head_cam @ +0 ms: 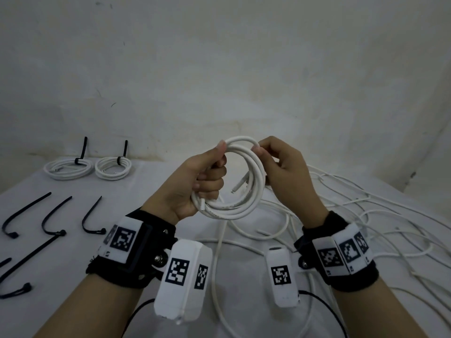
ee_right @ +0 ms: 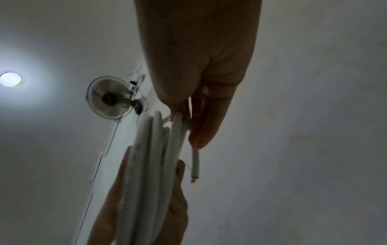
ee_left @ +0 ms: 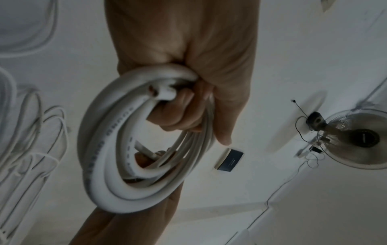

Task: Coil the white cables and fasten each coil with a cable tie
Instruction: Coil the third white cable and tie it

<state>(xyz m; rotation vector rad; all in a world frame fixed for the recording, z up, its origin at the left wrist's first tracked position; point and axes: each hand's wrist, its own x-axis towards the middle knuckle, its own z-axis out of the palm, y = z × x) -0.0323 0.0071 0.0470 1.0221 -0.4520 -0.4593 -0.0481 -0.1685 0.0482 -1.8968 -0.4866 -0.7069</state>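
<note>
Loosely looped, the white coil (head_cam: 234, 181) sits gripped in left hand (head_cam: 195, 184) and right hand (head_cam: 285, 167).

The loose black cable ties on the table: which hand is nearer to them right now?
Left. The left hand grips the coil above the table, with the loose cable ties off to its left; the right hand pinches the coil's far side, farther from them.

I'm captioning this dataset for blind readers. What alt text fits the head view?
Both hands hold a white cable coil above a table: the left hand grips its side, the right hand pinches the top. Two tied coils lie far left, loose black cable ties nearer, uncoiled white cables on the right.
</note>
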